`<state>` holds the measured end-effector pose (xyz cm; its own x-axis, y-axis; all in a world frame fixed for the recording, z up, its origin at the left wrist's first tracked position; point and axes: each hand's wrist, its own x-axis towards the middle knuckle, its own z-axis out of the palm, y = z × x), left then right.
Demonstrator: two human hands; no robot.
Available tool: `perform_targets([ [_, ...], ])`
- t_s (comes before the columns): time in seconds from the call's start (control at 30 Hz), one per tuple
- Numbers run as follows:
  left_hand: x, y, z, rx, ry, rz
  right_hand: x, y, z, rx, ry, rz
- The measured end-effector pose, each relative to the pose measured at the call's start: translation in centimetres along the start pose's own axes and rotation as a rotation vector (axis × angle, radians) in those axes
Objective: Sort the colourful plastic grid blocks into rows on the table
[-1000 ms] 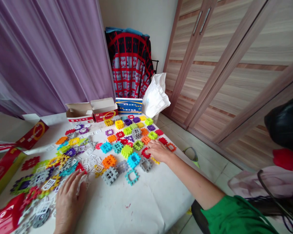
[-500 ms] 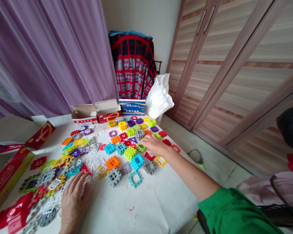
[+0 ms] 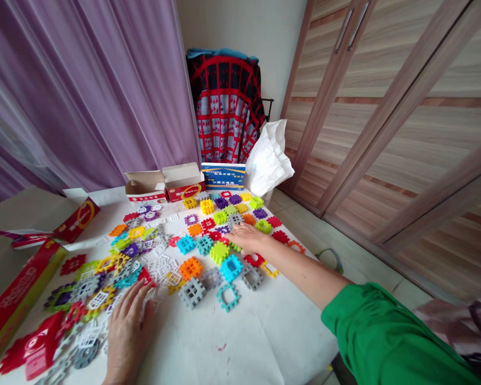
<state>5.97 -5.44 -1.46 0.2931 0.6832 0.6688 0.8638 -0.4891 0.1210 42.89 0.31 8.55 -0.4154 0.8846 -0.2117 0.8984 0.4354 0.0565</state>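
My left hand [image 3: 129,323] lies on the table's near left side, palm down with fingers stretched out. Its fingertips are next to a red building piece [image 3: 145,276] and white lattice window pieces [image 3: 163,269]. Across the table, my right hand [image 3: 245,238] reaches over the coloured pieces, its fingers extended and nothing visibly gripped. It partly covers a green piece [image 3: 235,247]. Just beyond its fingers sits a grey block [image 3: 235,220]. Nearby are a lime block [image 3: 219,252], a bright blue block [image 3: 231,267], a teal block [image 3: 204,245] and a red frame piece [image 3: 254,260].
Open cardboard boxes stand at the left [image 3: 20,299] and back [image 3: 184,184], beside a blue box [image 3: 223,176]. A white bag [image 3: 268,158] is at the far corner. Loose pieces cover the left side, with a red roof-like piece [image 3: 44,342] in front. Wardrobe doors [image 3: 356,123] rise at the right.
The view has shifted, so the scene sits slightly further right. My right hand has moved a little left and nearer over the pieces. My left hand stays on the table.
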Motion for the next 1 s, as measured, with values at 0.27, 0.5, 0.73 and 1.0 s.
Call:
perform_targets([
  [0.27,-0.2,-0.3,0.3,-0.018,0.001,-0.009,0.1,-0.8,-0.6,-0.062,-0.057,0.063],
  [0.5,-0.2,-0.2,0.3,-0.007,0.003,0.002,-0.3,-0.7,-0.9,-0.056,-0.092,0.08],
  [0.73,-0.3,-0.2,0.4,-0.056,-0.005,-0.028,-1.3,-2.2,-1.9,0.105,0.093,0.089],
  [1.0,-0.2,-0.1,0.3,-0.055,0.019,0.003,1.8,-8.5,-1.5,0.099,0.028,0.412],
])
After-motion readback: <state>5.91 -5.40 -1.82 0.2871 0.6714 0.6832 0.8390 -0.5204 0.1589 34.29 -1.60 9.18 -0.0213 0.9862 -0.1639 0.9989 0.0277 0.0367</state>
